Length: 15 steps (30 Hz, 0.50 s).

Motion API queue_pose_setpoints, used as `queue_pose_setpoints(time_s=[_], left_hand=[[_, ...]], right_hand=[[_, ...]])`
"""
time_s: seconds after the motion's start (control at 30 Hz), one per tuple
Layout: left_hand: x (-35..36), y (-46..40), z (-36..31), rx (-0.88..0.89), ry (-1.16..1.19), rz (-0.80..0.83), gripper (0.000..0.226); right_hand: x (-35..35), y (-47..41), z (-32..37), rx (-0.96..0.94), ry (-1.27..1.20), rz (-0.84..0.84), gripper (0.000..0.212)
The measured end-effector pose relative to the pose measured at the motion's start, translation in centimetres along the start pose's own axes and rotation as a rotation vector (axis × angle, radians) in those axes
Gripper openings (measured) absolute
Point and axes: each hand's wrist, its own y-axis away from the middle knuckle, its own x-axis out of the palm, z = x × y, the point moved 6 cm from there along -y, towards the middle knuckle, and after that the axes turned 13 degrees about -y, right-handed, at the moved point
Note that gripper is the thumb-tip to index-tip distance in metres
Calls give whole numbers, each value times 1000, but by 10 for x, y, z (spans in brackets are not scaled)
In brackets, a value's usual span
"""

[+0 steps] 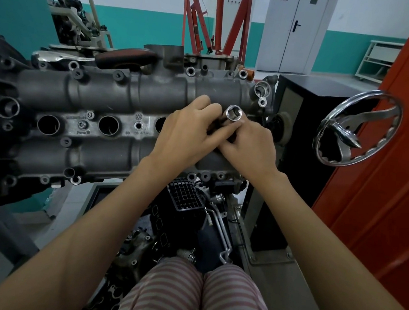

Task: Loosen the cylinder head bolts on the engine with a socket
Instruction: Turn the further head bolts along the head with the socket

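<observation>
Head view: one wide downward look over an engine on a stand.
Socket [233, 114]: a chrome piece held above the right end of the cylinder head [129, 94], open end turned up toward the camera; a dark part below it is hidden between the fingers.
Left hand [188, 133]: curled around the dark part beneath the socket.
Right hand [248, 144]: pressed against the left, fingers wrapped at the socket's base.
Bolts: small heads are seen in the head's central strip, e.g. one [82, 124] left of the hands.
Handwheel [357, 128]: chromed, mounted to the right, well apart from both hands.
Hoist [213, 17]: red, standing behind the engine.
</observation>
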Motion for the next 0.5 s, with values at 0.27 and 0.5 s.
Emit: queue_pose_setpoints(time_s=[0.27,0.5], left_hand=[[-5,1,-8,41,-34,5,40],[-2,2,-7,59,-78,9,40]], right_hand=[[1,0,-1,-18,-24,24,33],[0,1,3,-19,-32,-10,21]])
